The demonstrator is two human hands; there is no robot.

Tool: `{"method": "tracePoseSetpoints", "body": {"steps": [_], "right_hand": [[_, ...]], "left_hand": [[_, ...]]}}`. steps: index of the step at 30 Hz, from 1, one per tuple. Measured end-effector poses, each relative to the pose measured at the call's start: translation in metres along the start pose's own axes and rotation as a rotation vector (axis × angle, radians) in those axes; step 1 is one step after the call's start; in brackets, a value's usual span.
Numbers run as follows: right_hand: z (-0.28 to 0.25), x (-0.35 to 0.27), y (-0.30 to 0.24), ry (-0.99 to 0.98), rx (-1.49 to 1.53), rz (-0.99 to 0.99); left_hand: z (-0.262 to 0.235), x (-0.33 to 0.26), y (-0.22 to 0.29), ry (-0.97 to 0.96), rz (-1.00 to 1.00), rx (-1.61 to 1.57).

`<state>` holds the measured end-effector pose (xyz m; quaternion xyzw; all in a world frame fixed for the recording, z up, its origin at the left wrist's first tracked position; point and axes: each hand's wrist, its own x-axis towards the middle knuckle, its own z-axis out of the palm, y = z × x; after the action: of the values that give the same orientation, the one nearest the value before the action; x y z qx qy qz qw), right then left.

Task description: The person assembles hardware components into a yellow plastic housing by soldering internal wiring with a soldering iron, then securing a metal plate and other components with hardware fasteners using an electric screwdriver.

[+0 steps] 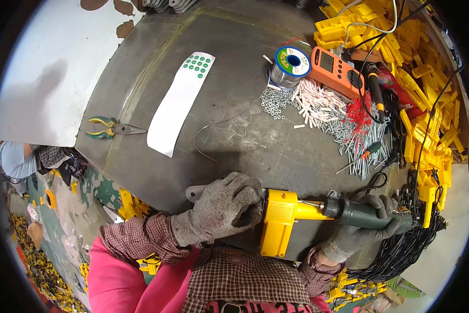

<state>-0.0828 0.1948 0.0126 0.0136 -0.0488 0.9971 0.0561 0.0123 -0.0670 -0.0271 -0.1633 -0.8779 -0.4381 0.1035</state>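
Observation:
My left hand (221, 208), in a grey knit glove, has its fingers curled closed around a flat grey metal plate (194, 193). The plate's rounded end with a hole sticks out behind the hand, and the rest is hidden. Against the fingers' right side is a yellow plastic housing (279, 221) with a narrower yellow neck toward the right. My right hand (362, 229), also gloved, is wrapped round a dark green power screwdriver (367, 215). Its bit (313, 204) points left and reaches the housing at the neck.
Beyond my hands lie loose screws (357, 143), nuts (276, 103), pale small sleeves (318, 101), a solder spool (285, 78) and an orange meter (336, 73). Yellow plastic parts (427, 88) heap at right, above black cables (396, 261). Pliers (114, 128) and a sticker strip (177, 109) lie left.

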Motion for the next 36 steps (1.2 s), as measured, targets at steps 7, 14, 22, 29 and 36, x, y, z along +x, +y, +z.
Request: {"method": "tracePoseSetpoints", "body": {"steps": [7, 14, 22, 29, 36], "right_hand": [[-0.014, 0.016, -0.006, -0.113, 0.121, 0.144], [-0.015, 0.017, -0.006, -0.027, -0.005, 0.113], [-0.018, 0.013, -0.013, -0.104, -0.245, 0.1], [-0.036, 0.013, -0.023, -0.087, -0.167, 0.097], [-0.034, 0.007, -0.012, -0.114, -0.004, 0.161]], "left_hand": [[-0.001, -0.002, -0.002, -0.057, -0.041, 0.022], [-0.007, 0.003, 0.002, -0.033, -0.096, -0.067], [-0.021, 0.026, -0.006, 0.025, -0.47, -0.437], [-0.03, 0.033, -0.005, -0.209, 0.114, -0.036], [-0.023, 0.034, -0.013, -0.476, -0.006, -0.06]]}}
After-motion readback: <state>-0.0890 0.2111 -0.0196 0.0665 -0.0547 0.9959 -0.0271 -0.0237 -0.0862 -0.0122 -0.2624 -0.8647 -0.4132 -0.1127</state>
